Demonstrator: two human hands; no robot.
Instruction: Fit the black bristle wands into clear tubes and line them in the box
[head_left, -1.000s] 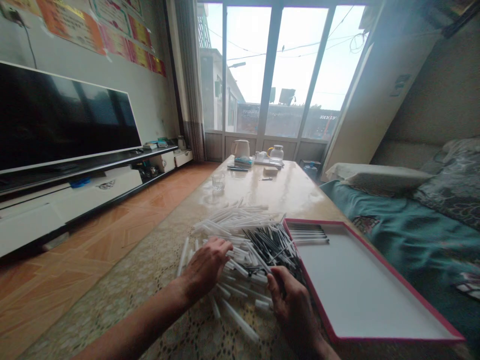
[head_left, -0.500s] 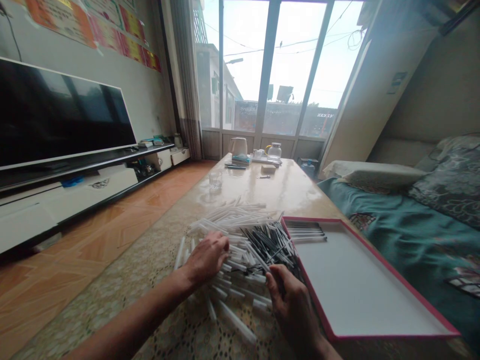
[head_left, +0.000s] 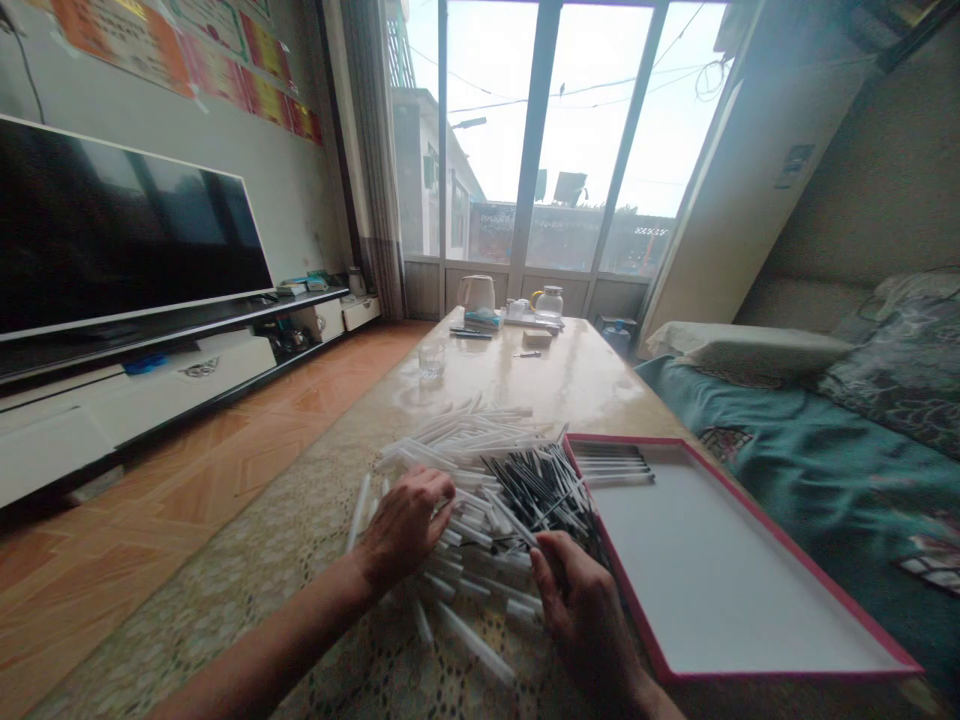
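Windows (head_left: 592, 130): tall, grey-framed, beyond the far edge of the table (head_left: 592, 375); bright daylight.
Curtain (head_left: 379, 160): grey, gathered beside the left panes.
Left wall (head_left: 300, 190): grey, with orange and red papers (head_left: 127, 45).
Television (head_left: 127, 230): dark, on a low black-and-white cabinet (head_left: 217, 400).
Floor (head_left: 300, 390): orange-brown, past the table's left edge.
Teal cover (head_left: 787, 430): rumpled, along the right edge.

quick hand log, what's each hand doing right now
Left hand: curled by the white tubes; grip can't be told.
Right hand: closed on one pale tube.
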